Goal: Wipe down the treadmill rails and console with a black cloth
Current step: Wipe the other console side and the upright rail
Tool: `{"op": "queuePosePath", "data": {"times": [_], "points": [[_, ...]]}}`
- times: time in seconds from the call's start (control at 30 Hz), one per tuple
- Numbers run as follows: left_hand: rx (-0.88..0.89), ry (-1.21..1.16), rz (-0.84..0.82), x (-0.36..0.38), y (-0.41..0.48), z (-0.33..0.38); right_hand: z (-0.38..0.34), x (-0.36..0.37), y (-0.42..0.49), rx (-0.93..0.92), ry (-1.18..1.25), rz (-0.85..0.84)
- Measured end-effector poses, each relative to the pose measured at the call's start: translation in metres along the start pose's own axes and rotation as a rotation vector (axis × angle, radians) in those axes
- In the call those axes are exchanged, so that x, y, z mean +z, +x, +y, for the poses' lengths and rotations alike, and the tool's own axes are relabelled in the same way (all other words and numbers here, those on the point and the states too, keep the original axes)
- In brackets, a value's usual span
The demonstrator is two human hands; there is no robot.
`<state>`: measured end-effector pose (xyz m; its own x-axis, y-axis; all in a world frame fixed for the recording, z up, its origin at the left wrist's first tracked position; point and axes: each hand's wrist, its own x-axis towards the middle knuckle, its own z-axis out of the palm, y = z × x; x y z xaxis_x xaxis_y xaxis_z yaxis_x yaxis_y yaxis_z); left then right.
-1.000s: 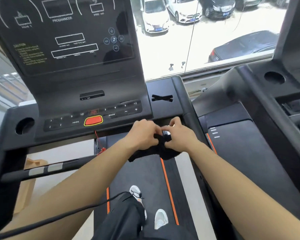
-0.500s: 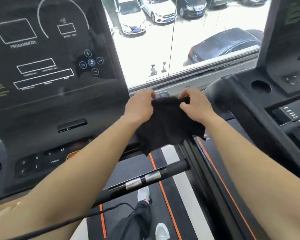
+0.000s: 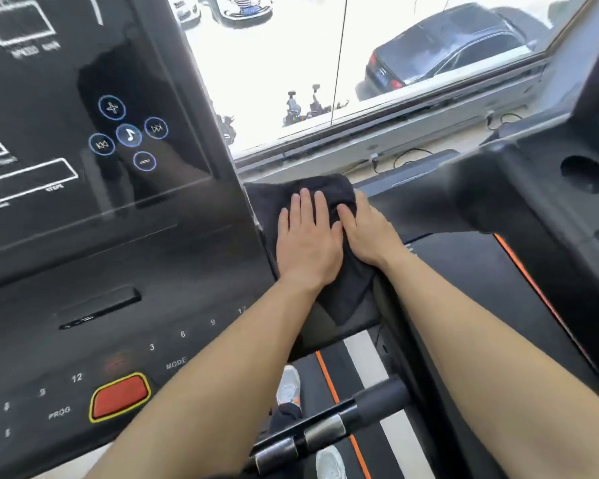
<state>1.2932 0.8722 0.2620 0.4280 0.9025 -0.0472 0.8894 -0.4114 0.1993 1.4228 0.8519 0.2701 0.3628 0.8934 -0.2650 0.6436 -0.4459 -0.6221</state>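
The black cloth (image 3: 351,292) lies spread on the right-hand ledge of the treadmill console (image 3: 83,209), just right of the dark display panel. My left hand (image 3: 306,242) presses flat on the cloth, fingers stretched forward and close together. Touching it on the right, my right hand (image 3: 367,233) rests on the cloth's right edge with its fingertips dug into the bunched fabric. The cloth's far end (image 3: 320,186) reaches the back of the ledge. A black handrail (image 3: 329,430) with two silver grip sensors crosses below my forearms.
A red stop button (image 3: 120,395) and number keys sit on the lower console. A neighbouring treadmill (image 3: 519,205) with a round cup hole (image 3: 583,174) stands close on the right. A window (image 3: 325,63) lies ahead. My shoes (image 3: 289,385) stand on the belt.
Both hands carried the cloth up and forward from near the handrail, opened it out, and now press it flat on the console's right ledge. The view has moved closer and rightward.
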Motion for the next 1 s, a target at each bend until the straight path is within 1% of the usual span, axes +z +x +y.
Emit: {"op": "queuePosePath", "data": {"times": [0.03, 0.07, 0.17, 0.2, 0.23, 0.27, 0.33, 0.4, 0.43, 0.5, 0.57, 0.67, 0.73, 0.77, 0.83, 0.93, 1.0], "points": [[0.010, 0.036, 0.009, -0.005, 0.016, -0.002, -0.008, -0.001, 0.014, 0.003, 0.009, -0.009], [0.029, 0.062, -0.015, -0.010, 0.032, -0.005, -0.015, -0.002, 0.026, -0.002, -0.001, -0.036], [0.058, 0.014, -0.201, -0.024, 0.068, -0.014, -0.026, -0.005, 0.053, 0.002, -0.085, -0.112], [0.059, 0.008, -0.238, -0.025, 0.073, -0.017, -0.026, -0.006, 0.055, 0.009, -0.066, -0.114], [0.067, 0.031, -0.235, -0.025, 0.072, -0.017, -0.024, -0.006, 0.052, -0.003, -0.042, -0.111], [0.068, 0.070, -0.198, -0.024, 0.064, -0.017, -0.021, -0.005, 0.044, -0.019, -0.012, -0.094], [0.046, 0.101, -0.074, -0.018, 0.033, -0.014, -0.012, -0.002, 0.016, -0.050, 0.017, -0.032], [0.022, 0.108, 0.011, -0.011, -0.005, -0.011, -0.001, 0.002, -0.022, -0.090, -0.127, 0.043], [0.037, 0.110, 0.021, -0.008, -0.022, -0.010, 0.003, 0.005, -0.038, -0.109, -0.212, 0.075], [0.059, 0.104, -0.032, -0.002, -0.037, -0.009, 0.009, 0.010, -0.049, -0.133, -0.280, 0.115], [0.057, 0.084, -0.054, -0.002, -0.024, -0.008, 0.008, 0.010, -0.031, -0.116, -0.182, 0.093], [0.019, 0.062, -0.042, -0.006, 0.019, -0.003, 0.001, 0.004, 0.014, -0.055, 0.082, 0.011], [-0.013, 0.075, -0.018, -0.006, 0.028, 0.000, -0.001, 0.003, 0.020, -0.039, 0.137, 0.002], [-0.014, 0.073, -0.009, -0.005, 0.023, 0.001, -0.001, 0.004, 0.016, -0.048, 0.105, 0.011], [0.003, 0.070, -0.012, -0.001, 0.000, -0.001, 0.003, 0.005, -0.007, -0.078, -0.043, 0.035], [0.017, 0.092, -0.071, -0.001, -0.052, 0.001, 0.017, 0.011, -0.056, -0.162, -0.261, 0.081], [0.021, 0.114, -0.087, 0.001, -0.089, 0.011, 0.029, 0.016, -0.090, -0.181, -0.385, 0.126]]}}
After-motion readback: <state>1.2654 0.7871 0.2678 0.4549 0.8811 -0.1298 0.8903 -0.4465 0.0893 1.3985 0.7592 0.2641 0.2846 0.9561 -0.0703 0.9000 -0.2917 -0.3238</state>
